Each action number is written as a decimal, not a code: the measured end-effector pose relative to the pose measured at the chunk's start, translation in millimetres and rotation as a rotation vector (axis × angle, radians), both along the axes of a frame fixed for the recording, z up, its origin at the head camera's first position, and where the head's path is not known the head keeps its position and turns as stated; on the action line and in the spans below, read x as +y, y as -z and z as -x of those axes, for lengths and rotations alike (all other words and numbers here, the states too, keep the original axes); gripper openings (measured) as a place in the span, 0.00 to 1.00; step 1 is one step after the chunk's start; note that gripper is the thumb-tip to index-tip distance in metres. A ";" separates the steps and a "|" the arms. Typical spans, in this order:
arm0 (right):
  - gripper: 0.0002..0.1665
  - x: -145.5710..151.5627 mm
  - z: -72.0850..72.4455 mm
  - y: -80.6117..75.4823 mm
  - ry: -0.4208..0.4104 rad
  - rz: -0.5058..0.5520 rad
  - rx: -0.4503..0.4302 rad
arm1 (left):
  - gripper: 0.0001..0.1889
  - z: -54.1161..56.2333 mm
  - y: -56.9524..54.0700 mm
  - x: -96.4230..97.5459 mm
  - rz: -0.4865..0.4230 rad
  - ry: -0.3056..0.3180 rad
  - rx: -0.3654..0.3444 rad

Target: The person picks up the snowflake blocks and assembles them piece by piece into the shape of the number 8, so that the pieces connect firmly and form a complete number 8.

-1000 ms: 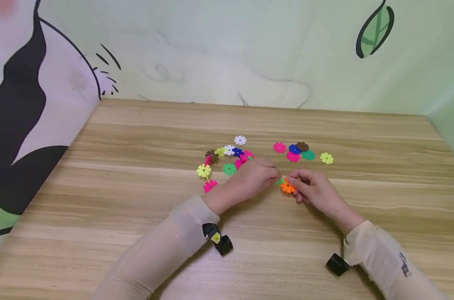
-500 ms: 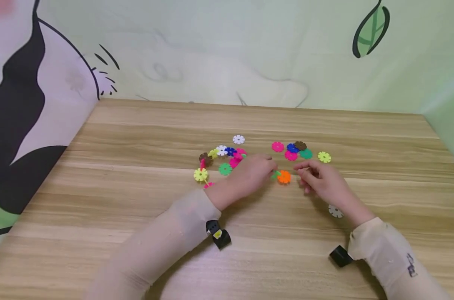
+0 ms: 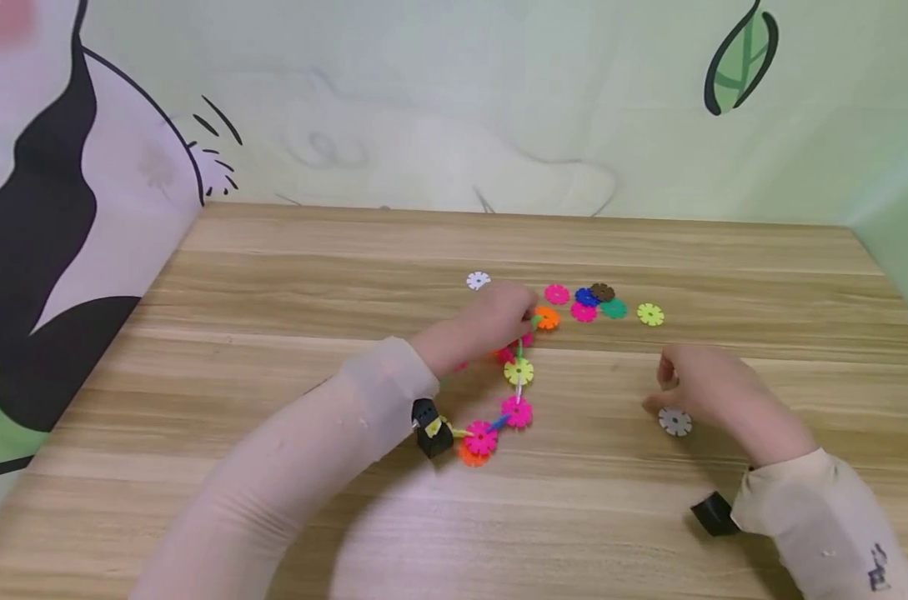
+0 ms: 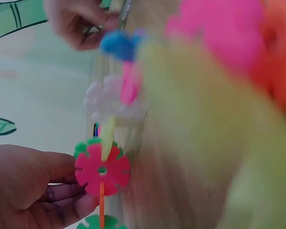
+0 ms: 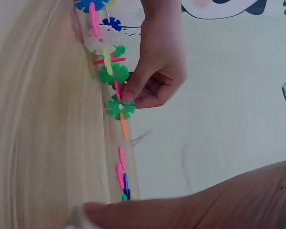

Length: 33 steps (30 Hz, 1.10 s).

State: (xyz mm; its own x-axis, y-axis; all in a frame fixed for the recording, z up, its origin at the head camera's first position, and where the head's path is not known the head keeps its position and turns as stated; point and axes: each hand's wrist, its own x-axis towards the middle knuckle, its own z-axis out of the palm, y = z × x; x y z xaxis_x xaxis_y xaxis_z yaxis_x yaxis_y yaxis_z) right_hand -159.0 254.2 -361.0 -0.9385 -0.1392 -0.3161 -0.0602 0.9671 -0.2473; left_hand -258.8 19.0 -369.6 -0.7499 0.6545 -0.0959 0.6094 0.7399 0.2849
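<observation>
My left hand [image 3: 494, 318] pinches a chain of interlocking plastic snowflake discs near its orange end disc [image 3: 547, 317]. In the right wrist view, the left thumb and fingers hold the chain at a green disc [image 5: 120, 109]. The rest of the chain trails toward me, with a yellow disc [image 3: 519, 372] and pink discs [image 3: 517, 412]; part is hidden behind the left forearm. My right hand [image 3: 712, 398] is over the table beside a loose white snowflake disc [image 3: 674, 422], its thumb and forefinger apart. In the right wrist view, the right thumb [image 5: 97, 212] is near a blurred pale thing.
Loose discs lie farther back: a white one [image 3: 479, 281], a pink one [image 3: 557, 294], a brown one [image 3: 602, 292] overlapping a blue one, a teal one [image 3: 614, 308] and a yellow one [image 3: 650, 314]. A painted wall [image 3: 393, 125] rises behind the wooden table [image 3: 311, 250].
My right hand has let go of the orange disc and moved right to the loose white disc. The left hand has moved slightly back, drawing the chain round toward the right.
</observation>
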 end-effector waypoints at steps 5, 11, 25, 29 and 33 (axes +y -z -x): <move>0.15 5.4 -10.3 1.3 -0.031 -0.024 -0.078 | 0.15 2.3 0.3 -7.6 -0.025 -0.089 -0.098; 0.16 12.2 -10.8 6.2 -0.052 0.002 -0.043 | 0.25 3.8 1.2 -14.5 -0.069 -0.158 -0.134; 0.14 22.1 -6.4 9.5 -0.112 0.031 -0.013 | 0.18 4.3 -0.6 -23.3 -0.017 -0.254 -0.145; 0.09 23.0 -2.0 8.2 -0.161 0.107 0.058 | 0.24 -1.2 -0.6 -29.9 0.004 -0.222 -0.164; 0.06 19.1 4.8 2.7 -0.208 0.188 0.116 | 0.31 -5.2 2.3 -32.2 0.010 -0.179 -0.145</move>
